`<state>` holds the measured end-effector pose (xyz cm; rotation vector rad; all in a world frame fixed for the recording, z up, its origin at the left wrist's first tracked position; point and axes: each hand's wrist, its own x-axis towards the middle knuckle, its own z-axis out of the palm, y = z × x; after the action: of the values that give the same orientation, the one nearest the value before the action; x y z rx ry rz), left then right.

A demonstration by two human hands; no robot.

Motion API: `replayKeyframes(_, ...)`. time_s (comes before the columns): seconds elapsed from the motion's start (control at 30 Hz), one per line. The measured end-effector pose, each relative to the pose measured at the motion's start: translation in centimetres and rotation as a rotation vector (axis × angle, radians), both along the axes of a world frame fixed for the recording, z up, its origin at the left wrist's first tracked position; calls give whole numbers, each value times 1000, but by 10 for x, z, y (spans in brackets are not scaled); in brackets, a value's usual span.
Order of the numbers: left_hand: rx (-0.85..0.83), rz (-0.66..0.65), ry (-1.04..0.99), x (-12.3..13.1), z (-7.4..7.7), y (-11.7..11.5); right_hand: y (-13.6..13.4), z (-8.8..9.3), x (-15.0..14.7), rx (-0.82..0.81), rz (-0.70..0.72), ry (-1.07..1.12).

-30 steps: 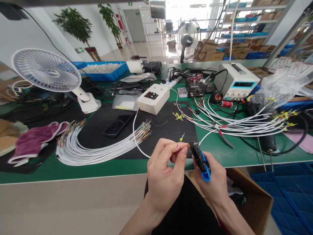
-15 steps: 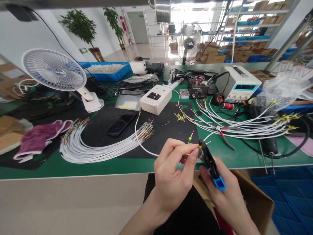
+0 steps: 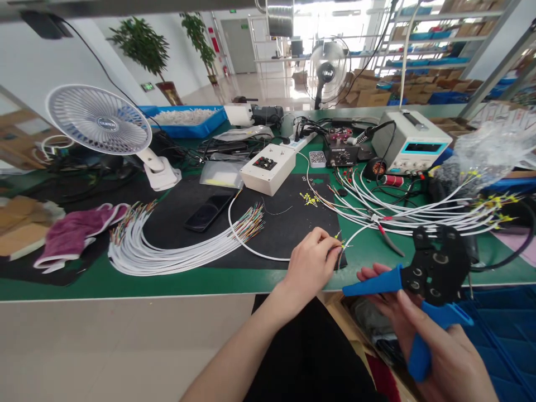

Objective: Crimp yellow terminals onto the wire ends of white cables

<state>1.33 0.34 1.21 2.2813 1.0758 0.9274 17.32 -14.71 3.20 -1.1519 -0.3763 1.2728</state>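
My left hand (image 3: 312, 262) is closed in a pinch on the end of a white cable (image 3: 263, 256), low over the bench's front part. Thin wires with yellow ferrules (image 3: 342, 244) stick out past its fingertips. To the right, my right hand (image 3: 435, 340) is wrapped round the blue handles of a crimping tool (image 3: 439, 265), whose black head points up and stands apart from the wires. Loose yellow ferrules (image 3: 309, 199) lie on the black mat (image 3: 285, 223) beyond my left hand.
A bundle of white cables (image 3: 176, 262) lies at left near a phone (image 3: 209, 211). More cables with yellow ends (image 3: 435, 218) and red-handled pliers (image 3: 389, 240) lie at right. Behind stand a white switch box (image 3: 268, 170), a power supply (image 3: 412, 142) and a desk fan (image 3: 100, 120).
The crimping tool has come away from the wire ends, moving right and turning broadside in my right hand. My left hand has lowered towards the bench with the cable end.
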Motion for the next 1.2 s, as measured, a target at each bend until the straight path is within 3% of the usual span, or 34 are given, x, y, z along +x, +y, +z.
replayKeyframes(0.07, -15, -46, 42, -3, -5, 11, -4, 0, 5, -4, 53, 124)
replayKeyframes(0.17, -31, -45, 97, -12, -1, 41, -11, -3, 11, 2, 128, 288)
replayKeyframes(0.37, -23, 169, 219, -13, 1, 129, -15, -29, 13, 18, 230, 311)
replayKeyframes(0.53, -36, 168, 254, -2, -7, 153, -27, -47, 13, 11, 265, 265)
replayKeyframes(0.73, -98, 128, 85, -15, -1, 134, -38, -44, 15, -47, 252, 263)
replayKeyframes(1.0, -385, 10, -266, -41, 22, 58, -30, -42, 4, -23, 385, 458)
replayKeyframes(1.2, -867, -48, -851, -31, 34, -4, -25, -25, -14, 0, 599, 592)
